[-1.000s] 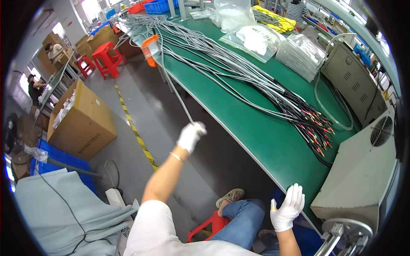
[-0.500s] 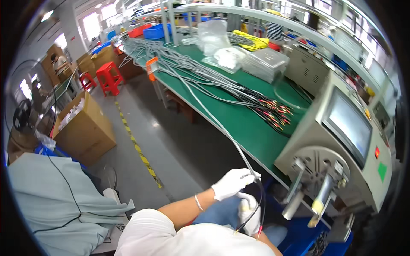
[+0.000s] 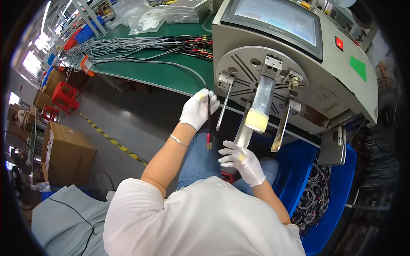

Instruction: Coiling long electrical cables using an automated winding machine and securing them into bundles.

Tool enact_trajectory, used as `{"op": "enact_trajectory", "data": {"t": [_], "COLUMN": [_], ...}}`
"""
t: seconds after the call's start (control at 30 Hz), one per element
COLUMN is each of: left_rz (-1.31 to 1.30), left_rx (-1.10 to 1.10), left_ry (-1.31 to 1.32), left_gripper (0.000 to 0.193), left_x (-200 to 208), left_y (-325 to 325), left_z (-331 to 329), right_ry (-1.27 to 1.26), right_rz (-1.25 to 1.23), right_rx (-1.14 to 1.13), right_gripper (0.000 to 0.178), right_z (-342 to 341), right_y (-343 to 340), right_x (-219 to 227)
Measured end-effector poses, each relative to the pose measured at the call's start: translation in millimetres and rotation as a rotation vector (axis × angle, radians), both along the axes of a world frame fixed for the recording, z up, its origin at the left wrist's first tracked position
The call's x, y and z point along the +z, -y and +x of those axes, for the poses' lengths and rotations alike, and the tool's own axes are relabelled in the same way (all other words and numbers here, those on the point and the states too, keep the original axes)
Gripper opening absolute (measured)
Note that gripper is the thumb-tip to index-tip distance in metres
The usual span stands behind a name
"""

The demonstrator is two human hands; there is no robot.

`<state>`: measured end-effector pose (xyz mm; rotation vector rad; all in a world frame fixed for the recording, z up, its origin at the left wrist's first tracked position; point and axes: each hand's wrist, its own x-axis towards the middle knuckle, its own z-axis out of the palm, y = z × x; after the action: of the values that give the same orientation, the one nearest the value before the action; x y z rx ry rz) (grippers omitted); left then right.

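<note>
My left hand, in a white glove, is closed around a grey cable near its end. The cable's thin dark leads hang below that hand, with red-tipped plugs at the bottom. My right hand, also gloved, holds nothing that I can see. Its fingers are apart, just below the metal posts of a winding machine. The machine's round slotted disc carries several posts, one of them thick with a yellowish end.
Many grey cables lie on the green bench. Right of my legs, a blue bin holds coiled cables. The machine's screen sits above the disc. A cardboard box and red stools stand to the left.
My view has swung right toward the machine. My left hand has brought the cable end close to the disc. My right hand has come away from the cable leads and opened near the posts.
</note>
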<state>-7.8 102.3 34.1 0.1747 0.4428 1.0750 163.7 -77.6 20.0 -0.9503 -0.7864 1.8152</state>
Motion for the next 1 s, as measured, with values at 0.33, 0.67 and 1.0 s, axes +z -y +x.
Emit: {"op": "enact_trajectory", "data": {"t": [0.33, 0.67, 1.0], "left_rz": [0.221, 1.875, 1.915], "left_rx": [-0.617, -0.146, -0.317], "left_ry": [-0.561, -1.408, -1.309], "left_gripper": [0.012, 0.025, 0.027], "left_x": [1.3, 110.3, 199.3], "left_y": [137.9, 88.6, 100.4], "left_z": [1.2, -34.9, -33.3], "right_ry": [-0.204, 0.730, 0.941], "right_rz": [-0.037, 0.584, 0.793], "right_rx": [0.096, 0.164, 0.017], "right_gripper": [0.034, 0.022, 0.028], "right_z": [-10.2, 21.6, 48.0], "right_y": [-30.8, 4.6, 36.8], "right_x": [-23.7, 51.1, 73.9]}}
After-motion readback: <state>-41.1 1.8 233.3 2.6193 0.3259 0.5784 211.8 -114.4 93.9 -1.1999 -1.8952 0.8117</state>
